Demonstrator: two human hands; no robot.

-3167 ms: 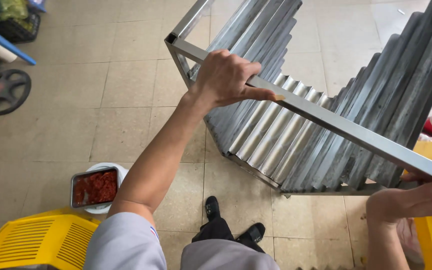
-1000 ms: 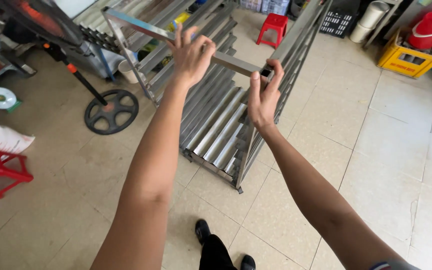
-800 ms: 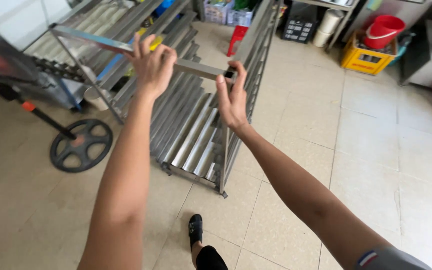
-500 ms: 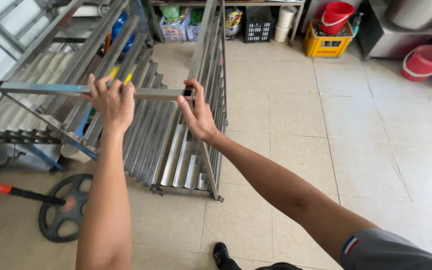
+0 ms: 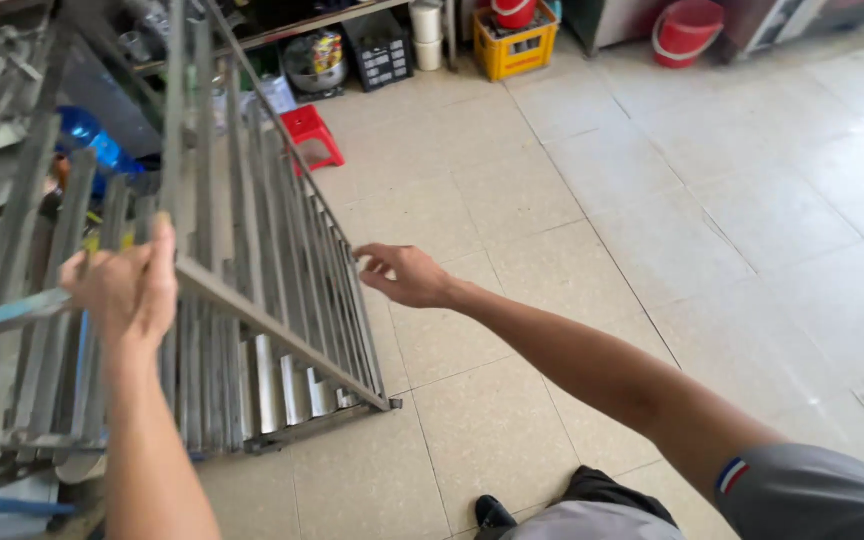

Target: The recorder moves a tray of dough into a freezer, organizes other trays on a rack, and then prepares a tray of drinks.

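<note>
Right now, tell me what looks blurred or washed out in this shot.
Head view: the left hand and the tall grey metal rack it grips are motion-smeared at left; the right hand is sharper; the beige tiled floor glares pale at upper right.

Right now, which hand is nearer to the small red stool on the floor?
The right. The right hand is open just beside the metal rack's side, in front of the red stool. The left hand grips the metal rack top bar, farther from the stool.
</note>
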